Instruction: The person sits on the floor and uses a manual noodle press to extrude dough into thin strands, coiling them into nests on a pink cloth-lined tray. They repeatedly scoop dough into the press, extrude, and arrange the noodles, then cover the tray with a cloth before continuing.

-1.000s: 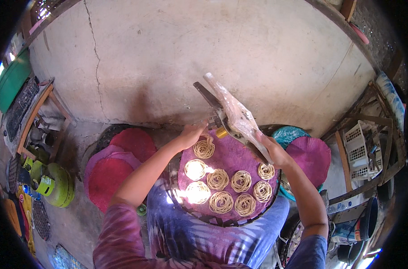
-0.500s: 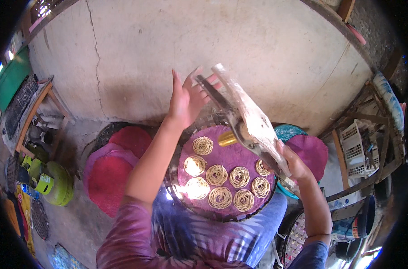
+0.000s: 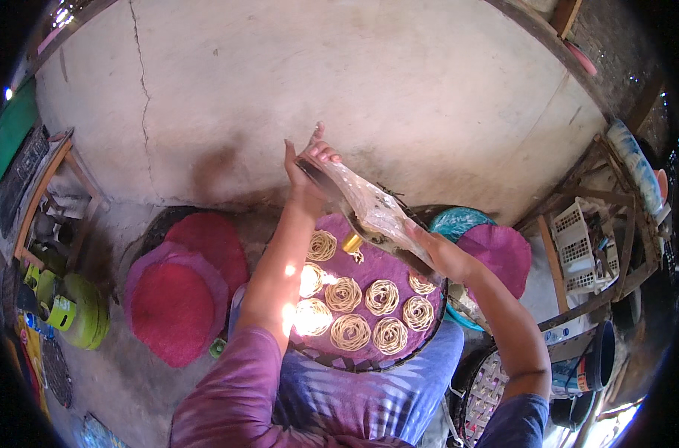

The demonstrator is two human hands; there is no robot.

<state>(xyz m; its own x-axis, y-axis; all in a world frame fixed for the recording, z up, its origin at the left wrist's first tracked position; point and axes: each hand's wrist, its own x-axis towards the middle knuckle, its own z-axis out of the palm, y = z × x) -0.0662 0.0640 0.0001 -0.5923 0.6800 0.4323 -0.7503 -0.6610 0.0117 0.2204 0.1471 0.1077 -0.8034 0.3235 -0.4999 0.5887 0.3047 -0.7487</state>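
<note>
Both my hands are on a long wooden hand press (image 3: 375, 207), which slants over a round woven tray (image 3: 354, 366). My left hand (image 3: 307, 166) curls its fingers over the upper left end, thumb and one finger pointing up. At the lower right end, my right hand (image 3: 445, 252) is closed round the wood. A brass nozzle (image 3: 351, 243) juts from the underside, with a short bunch of pale strands below it. Purple cloth (image 3: 388, 267) lines the tray, which rests on my lap. Several coiled nests of noodle-like strands (image 3: 344, 295) lie on it, two in bright sunlight.
A cracked plaster wall (image 3: 339, 82) rises in front. Red and pink round cloths (image 3: 176, 313) are piled at left, near a green gas cylinder (image 3: 82, 313). To the right are a turquoise basin (image 3: 459, 221) with a purple cloth (image 3: 496, 257) and a white plastic basket (image 3: 574, 246).
My left hand, open beside the press before, has closed on its upper end. The press has come lower and left, and strands now show under the nozzle.
</note>
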